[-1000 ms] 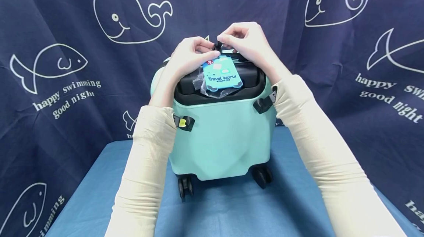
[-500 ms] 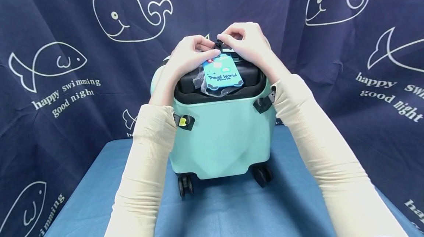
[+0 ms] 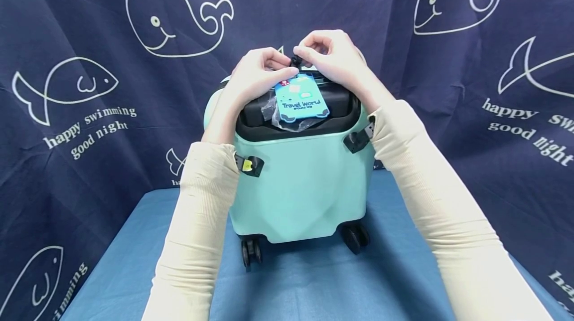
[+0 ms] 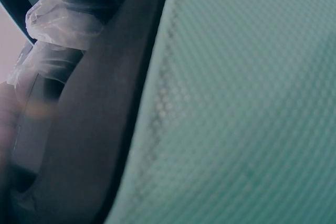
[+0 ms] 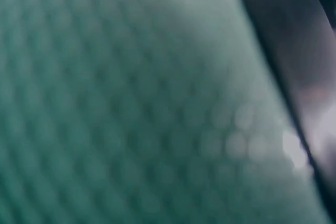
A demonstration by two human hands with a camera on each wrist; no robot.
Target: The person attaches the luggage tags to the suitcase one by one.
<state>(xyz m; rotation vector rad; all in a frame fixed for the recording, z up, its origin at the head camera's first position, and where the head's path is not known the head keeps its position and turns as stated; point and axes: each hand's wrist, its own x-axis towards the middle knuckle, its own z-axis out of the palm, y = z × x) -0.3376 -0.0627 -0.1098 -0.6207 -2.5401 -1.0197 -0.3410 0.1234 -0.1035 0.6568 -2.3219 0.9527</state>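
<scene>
A mint-green suitcase (image 3: 300, 186) stands upright on its wheels in the head view. Over its black top handle (image 3: 339, 99) lies a blue luggage tag (image 3: 301, 97) printed "Travel World", with a black strap (image 3: 296, 61) at its upper end. My left hand (image 3: 257, 74) pinches the strap between thumb and fingers just above the tag. From the other side, my right hand (image 3: 334, 57) pinches the strap a little higher up. Crumpled clear plastic (image 4: 63, 22) wraps the handle under the tag. The right wrist view holds mostly the blurred green shell (image 5: 131, 103).
A blue cloth (image 3: 291, 291) covers the table under the suitcase. Close behind hangs a navy curtain (image 3: 269, 7) with white whale and fish drawings. Black wheels (image 3: 354, 238) show at the suitcase's lower corners. Black wrist camera mounts (image 3: 251, 166) sit near both cuffs.
Both hands keep their places at the strap, whose black end between the fingertips has shifted slightly. The suitcase and tag stay put.
</scene>
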